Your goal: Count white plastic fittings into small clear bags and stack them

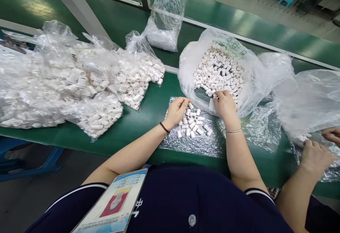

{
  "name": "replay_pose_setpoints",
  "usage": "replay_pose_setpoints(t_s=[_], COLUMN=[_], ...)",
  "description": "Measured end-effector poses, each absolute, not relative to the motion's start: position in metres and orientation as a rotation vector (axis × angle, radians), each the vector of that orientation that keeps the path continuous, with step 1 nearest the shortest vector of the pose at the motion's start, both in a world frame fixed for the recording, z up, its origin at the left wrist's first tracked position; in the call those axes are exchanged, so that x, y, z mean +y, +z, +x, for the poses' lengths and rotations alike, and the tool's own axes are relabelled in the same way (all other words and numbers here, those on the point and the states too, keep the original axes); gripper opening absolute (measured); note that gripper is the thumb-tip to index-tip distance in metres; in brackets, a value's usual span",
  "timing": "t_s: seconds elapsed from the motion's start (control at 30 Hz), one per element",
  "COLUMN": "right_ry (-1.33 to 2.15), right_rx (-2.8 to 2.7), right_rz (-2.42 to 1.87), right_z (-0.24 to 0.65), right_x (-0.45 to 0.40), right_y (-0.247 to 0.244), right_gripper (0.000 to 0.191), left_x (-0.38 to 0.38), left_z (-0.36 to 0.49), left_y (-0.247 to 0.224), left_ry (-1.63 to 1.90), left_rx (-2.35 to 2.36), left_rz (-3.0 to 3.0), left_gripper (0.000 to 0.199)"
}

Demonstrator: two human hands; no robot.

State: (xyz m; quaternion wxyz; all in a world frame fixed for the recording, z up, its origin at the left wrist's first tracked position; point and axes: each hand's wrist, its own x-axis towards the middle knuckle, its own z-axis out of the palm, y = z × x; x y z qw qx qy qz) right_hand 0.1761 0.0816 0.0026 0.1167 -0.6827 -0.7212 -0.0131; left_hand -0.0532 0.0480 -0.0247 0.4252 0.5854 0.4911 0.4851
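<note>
A small pile of white plastic pipe fittings [191, 122] lies on a sheet of clear plastic film [204, 148] in front of me. At the pile's upper left, my left hand [177, 112] has its fingers pressed together, with a white pipe fitting [190, 106] at the fingertips. My right hand [225, 106] reaches over the near edge of an open plastic bag [187, 63] and pinches a white fitting between thumb and fingers, partly hidden. Many loose fittings [219, 64] fill the bag's middle.
Filled clear bags of fittings [99, 116] are heaped at the left of the green table [148, 119]. A clear plastic bag [166, 20] stands at the back. On the right, a co-worker's hands [316, 155] are beside another bag [308, 98]. A blue stool [47, 162] is below left.
</note>
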Motion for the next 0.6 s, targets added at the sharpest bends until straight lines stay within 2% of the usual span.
replay_pose_setpoints(t_s=[0.2, 0.3, 0.47, 0.6], right_ry=[0.023, 0.244, 0.851, 1.021], right_rx=[-2.093, -1.955, -1.762, -1.774], right_rz=[-1.988, -1.907, -1.505, -1.387], right_z=[0.175, 0.174, 0.153, 0.130], right_x=[0.079, 0.075, 0.047, 0.032], right_y=[0.008, 0.012, 0.024, 0.024], right_gripper=[0.022, 0.015, 0.030, 0.036], left_x=[0.045, 0.043, 0.042, 0.041], left_z=[-0.053, -0.052, -0.050, -0.049], left_y=[-0.022, -0.020, -0.018, -0.014], left_ry=[1.234, 1.289, 1.224, 1.031], left_rx=[1.192, 1.171, 0.972, 0.659], left_rz=[1.475, 1.420, 1.272, 0.895], left_gripper=[0.020, 0.015, 0.031, 0.038])
